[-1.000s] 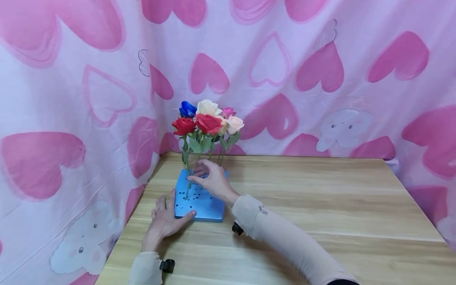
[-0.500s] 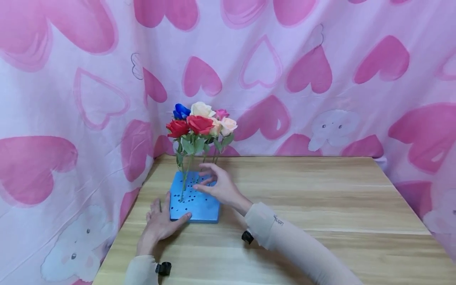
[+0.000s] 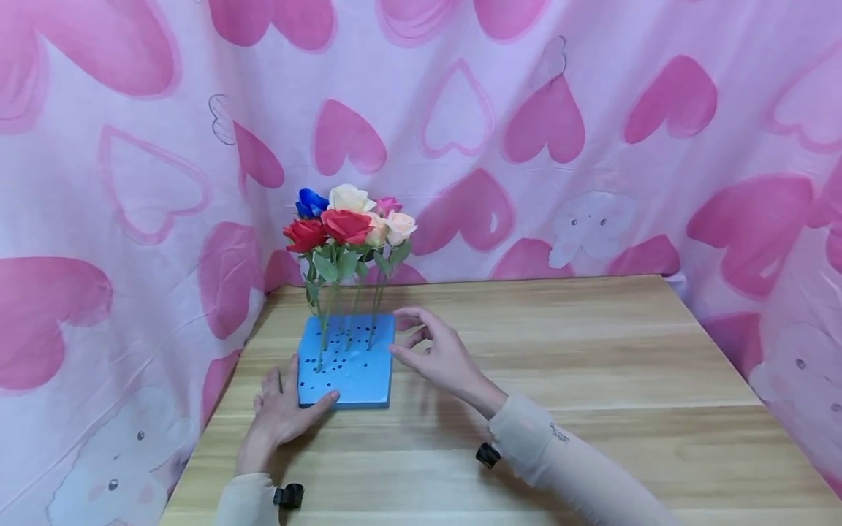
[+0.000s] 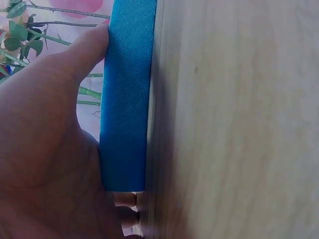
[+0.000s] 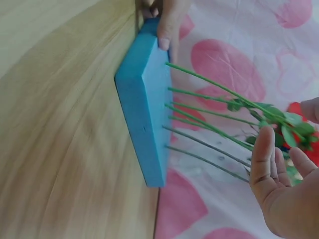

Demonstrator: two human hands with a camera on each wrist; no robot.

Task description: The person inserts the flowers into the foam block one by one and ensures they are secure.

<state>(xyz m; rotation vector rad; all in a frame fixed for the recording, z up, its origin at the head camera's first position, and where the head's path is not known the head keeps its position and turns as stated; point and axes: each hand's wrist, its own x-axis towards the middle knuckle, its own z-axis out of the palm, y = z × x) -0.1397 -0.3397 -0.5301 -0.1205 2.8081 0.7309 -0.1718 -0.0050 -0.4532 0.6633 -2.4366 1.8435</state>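
Note:
A blue foam block (image 3: pixel 358 383) dotted with holes lies flat on the table. Several artificial roses stand upright in it: a red rose (image 3: pixel 346 226) beside a second red one, a blue rose (image 3: pixel 310 203), a cream rose (image 3: pixel 350 198), a magenta rose (image 3: pixel 388 206) and pale ones at the right. My left hand (image 3: pixel 279 416) rests at the block's near-left corner, thumb laid on top and fingers along the left side. My right hand (image 3: pixel 447 361) hovers just right of the block, fingers loosely bent and holding nothing. Green stems (image 5: pixel 214 82) show behind it in the right wrist view.
The wooden table (image 3: pixel 559 365) extends to the right of the block. A pink curtain (image 3: pixel 460 109) with heart prints hangs behind and along the left side. Black straps (image 3: pixel 488 455) sit at both wrists.
My right hand has drawn away from the front rose's stem, moving right until clear of the block. The left hand keeps its place on the corner. The head view has shifted slightly.

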